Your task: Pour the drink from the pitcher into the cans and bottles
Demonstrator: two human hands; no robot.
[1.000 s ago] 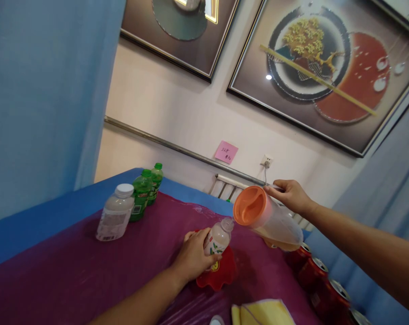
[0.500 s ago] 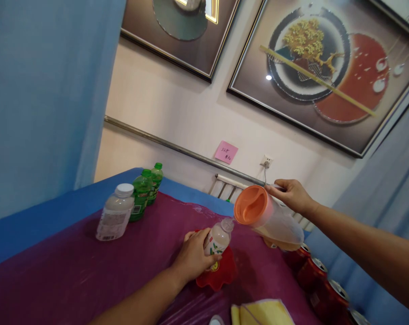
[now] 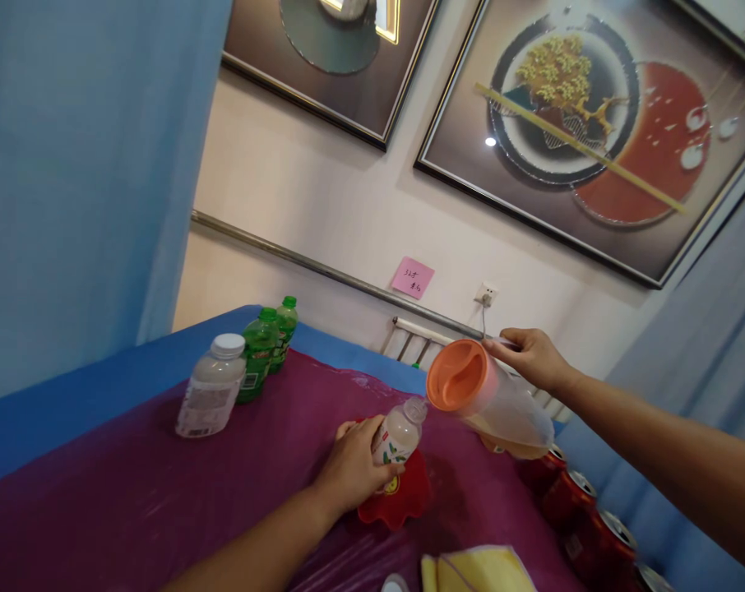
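My left hand (image 3: pixel 355 466) is closed round a clear plastic bottle (image 3: pixel 400 440) with a white label and no cap on its mouth. Under the bottle lies a red scalloped mat (image 3: pixel 409 497). With my right hand (image 3: pixel 536 358) I grip the handle of a translucent pitcher (image 3: pixel 511 411) with an orange lid (image 3: pixel 457 374). The pitcher is tipped left, its lid close to the bottle's mouth. Whether liquid runs between them is too small to make out. Pale liquid shows low inside the pitcher.
A white-capped bottle (image 3: pixel 210 390) and two green bottles (image 3: pixel 260 349) stand at the left on the purple cloth (image 3: pixel 131 493). Several red cans (image 3: pixel 600 538) line the right edge. At the front lie a folded yellow cloth (image 3: pixel 477 571) and a white cap (image 3: pixel 395 584).
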